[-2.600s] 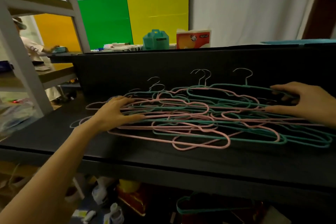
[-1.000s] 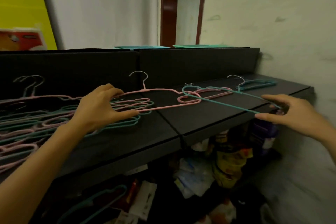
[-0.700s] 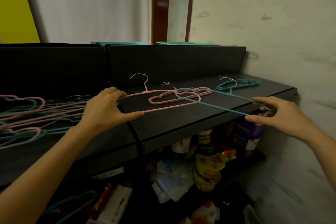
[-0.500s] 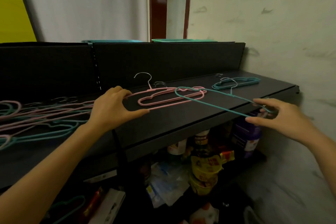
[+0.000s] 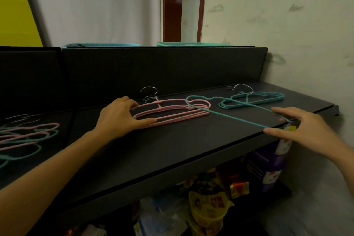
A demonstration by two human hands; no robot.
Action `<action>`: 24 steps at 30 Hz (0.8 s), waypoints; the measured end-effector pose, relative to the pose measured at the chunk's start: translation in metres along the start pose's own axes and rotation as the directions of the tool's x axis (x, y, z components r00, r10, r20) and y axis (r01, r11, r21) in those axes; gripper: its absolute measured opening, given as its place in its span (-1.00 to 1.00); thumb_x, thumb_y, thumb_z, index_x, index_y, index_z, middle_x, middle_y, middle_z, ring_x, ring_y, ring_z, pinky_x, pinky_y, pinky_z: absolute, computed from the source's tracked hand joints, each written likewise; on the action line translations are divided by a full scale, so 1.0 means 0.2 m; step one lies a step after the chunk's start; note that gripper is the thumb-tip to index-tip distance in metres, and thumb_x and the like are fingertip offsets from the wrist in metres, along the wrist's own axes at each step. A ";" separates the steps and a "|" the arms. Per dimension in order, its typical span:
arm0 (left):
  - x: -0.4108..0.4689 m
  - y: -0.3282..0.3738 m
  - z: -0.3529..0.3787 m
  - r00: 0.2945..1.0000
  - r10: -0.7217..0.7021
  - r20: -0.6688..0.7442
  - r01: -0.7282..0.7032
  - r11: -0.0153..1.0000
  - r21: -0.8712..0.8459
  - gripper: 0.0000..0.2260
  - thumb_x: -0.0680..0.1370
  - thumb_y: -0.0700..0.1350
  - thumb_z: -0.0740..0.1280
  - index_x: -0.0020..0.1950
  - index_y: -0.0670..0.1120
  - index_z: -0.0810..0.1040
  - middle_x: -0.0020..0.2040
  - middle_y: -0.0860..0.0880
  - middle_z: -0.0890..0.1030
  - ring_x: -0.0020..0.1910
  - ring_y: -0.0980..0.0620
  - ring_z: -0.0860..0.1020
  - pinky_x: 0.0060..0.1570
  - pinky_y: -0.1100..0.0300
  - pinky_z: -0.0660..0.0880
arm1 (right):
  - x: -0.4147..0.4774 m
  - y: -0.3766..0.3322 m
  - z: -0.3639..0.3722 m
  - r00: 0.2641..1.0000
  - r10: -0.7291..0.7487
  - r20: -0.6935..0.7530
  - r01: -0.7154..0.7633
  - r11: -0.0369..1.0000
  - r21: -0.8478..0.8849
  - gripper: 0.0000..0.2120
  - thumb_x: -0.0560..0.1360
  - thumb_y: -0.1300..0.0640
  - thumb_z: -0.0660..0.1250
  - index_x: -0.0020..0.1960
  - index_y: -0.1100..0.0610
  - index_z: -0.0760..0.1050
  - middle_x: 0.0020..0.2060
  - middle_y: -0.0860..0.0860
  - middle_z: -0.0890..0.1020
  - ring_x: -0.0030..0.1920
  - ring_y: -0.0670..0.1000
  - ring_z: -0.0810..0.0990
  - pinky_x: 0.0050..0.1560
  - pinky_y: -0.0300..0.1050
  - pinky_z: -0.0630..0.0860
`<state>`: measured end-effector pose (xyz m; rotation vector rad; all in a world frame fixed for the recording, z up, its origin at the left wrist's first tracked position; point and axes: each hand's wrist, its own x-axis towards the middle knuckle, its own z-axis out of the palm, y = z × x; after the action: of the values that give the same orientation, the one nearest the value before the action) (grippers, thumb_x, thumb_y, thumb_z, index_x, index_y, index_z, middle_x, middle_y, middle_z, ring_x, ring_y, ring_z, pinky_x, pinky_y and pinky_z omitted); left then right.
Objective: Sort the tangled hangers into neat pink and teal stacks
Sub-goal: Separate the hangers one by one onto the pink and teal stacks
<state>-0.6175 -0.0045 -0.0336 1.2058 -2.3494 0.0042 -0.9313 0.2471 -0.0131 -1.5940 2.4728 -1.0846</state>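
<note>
A pink stack of hangers [image 5: 172,114] lies flat on the black shelf [image 5: 191,143], hooks toward the back panel. My left hand [image 5: 120,119] rests on its left end, thumb and fingers pinching the top pink hanger. A teal stack [image 5: 254,100] lies further right. My right hand [image 5: 298,130] holds one end of a single teal hanger [image 5: 229,116] lifted above the shelf; its far end overlaps the right end of the pink stack. The tangled pile of pink and teal hangers [image 5: 24,138] lies at the far left.
A black back panel [image 5: 153,69] rises behind the shelf. A pale wall [image 5: 287,25] closes the right side. Below the shelf's front edge stand bags, a yellow packet [image 5: 206,205] and a purple container [image 5: 268,168]. Teal trays [image 5: 103,45] lie on top of the panel.
The view has swung right from the tangled pile. My left hand carried a pink hanger rightward and set it onto the pink stack. My right hand kept holding the lifted teal hanger.
</note>
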 end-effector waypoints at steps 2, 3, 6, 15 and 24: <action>0.03 0.02 0.03 0.999 -0.033 0.038 0.032 0.999 0.004 -0.33 0.26 0.38 0.31 0.17 -0.07 0.49 0.05 -0.02 0.50 -0.07 0.10 0.43 -0.11 0.21 0.40 | 0.09 0.05 0.00 1.000 -0.005 -0.004 0.005 1.000 0.002 0.15 -0.22 -0.64 0.22 0.25 -0.07 0.48 0.08 -0.15 0.52 0.03 -0.12 0.48 0.03 -0.13 0.38; 0.05 0.03 0.05 0.997 -0.043 0.058 0.042 0.999 0.011 -0.32 0.25 0.39 0.31 0.17 -0.06 0.48 0.06 -0.02 0.50 -0.06 0.10 0.43 -0.10 0.21 0.41 | 0.12 0.07 0.00 1.000 -0.013 -0.003 0.013 1.000 0.008 0.15 -0.21 -0.64 0.22 0.25 -0.06 0.48 0.08 -0.15 0.52 0.04 -0.11 0.49 0.03 -0.13 0.39; 0.07 0.04 0.07 0.994 -0.060 0.088 0.055 0.997 0.057 -0.30 0.24 0.41 0.29 0.19 -0.05 0.48 0.07 -0.01 0.50 -0.05 0.12 0.41 -0.10 0.22 0.39 | 0.20 0.11 0.02 0.999 -0.032 0.023 0.031 0.998 0.054 -0.04 -0.04 -0.53 0.36 0.25 -0.05 0.47 0.10 -0.12 0.50 0.08 -0.06 0.48 0.03 -0.12 0.37; 0.06 0.05 0.08 0.974 -0.103 0.202 0.098 0.995 0.038 -0.19 0.19 0.42 0.16 0.32 -0.01 0.39 0.24 -0.02 0.41 0.12 0.10 0.35 0.05 0.19 0.37 | 0.39 0.22 0.06 0.993 -0.085 0.086 0.079 0.994 0.071 0.08 -0.15 -0.61 0.27 0.25 -0.08 0.45 0.08 -0.18 0.47 0.01 -0.13 0.48 0.03 -0.14 0.36; 0.15 0.24 0.08 0.995 -0.093 0.039 0.081 0.968 0.238 -0.55 0.49 0.16 0.21 0.27 -0.08 0.44 0.22 -0.07 0.47 0.17 0.00 0.44 0.09 0.12 0.42 | 0.68 0.49 -0.01 0.966 -0.192 0.174 0.187 0.981 0.047 -0.04 0.02 -0.56 0.29 0.31 -0.08 0.42 0.27 -0.07 0.47 0.30 0.00 0.39 0.27 -0.04 0.32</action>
<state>-0.6756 -0.0026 -0.0249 1.4357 -2.3879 0.2332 -1.0749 0.1627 -0.0187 -1.8602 2.2190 -0.9435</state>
